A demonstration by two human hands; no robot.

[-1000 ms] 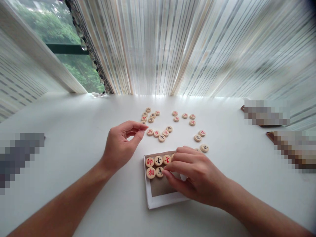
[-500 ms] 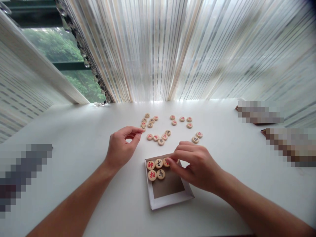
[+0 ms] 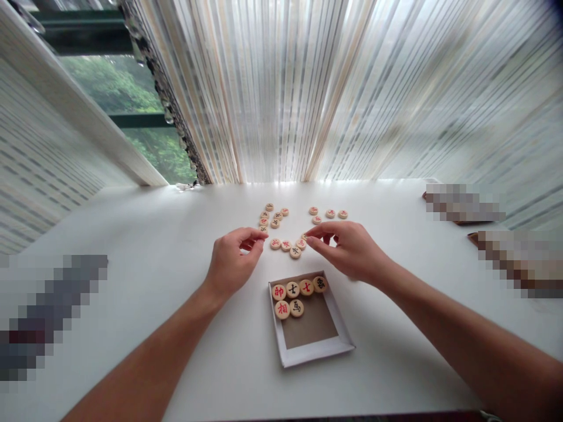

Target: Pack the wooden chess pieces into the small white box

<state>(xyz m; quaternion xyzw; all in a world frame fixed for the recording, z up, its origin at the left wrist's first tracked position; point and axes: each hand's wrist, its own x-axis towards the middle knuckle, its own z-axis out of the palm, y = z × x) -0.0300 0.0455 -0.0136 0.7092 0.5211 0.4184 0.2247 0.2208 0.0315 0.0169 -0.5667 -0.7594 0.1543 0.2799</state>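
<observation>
My left hand (image 3: pixel 236 258) is closed in a pinch, its fingertips at the near edge of a Chinese chess piece (image 3: pixel 263 228) in the left cluster. At the middle group, the thumb and index finger of my right hand (image 3: pixel 349 249) close around another Chinese chess piece (image 3: pixel 304 236), which they partly cover. Beside it lie a red-marked piece (image 3: pixel 301 243) and a black-marked piece (image 3: pixel 295 251). Nearer to me is a shallow white box (image 3: pixel 313 350) with a brown bottom. Four round pieces fill its back row, and two more, including a red-marked one (image 3: pixel 282 309), sit in front.
Further loose pieces lie at the back right, among them a red-marked one (image 3: pixel 342 214). All rest on a white table (image 3: pixel 211 375). Striped curtains (image 3: pixel 272 88) hang behind it. Blurred-out items stand at the left and right sides.
My right hand has left the box, moving back and left to the middle group. The box's back-right piece now shows fully. My left hand stays by the left cluster; the view has shifted slightly.
</observation>
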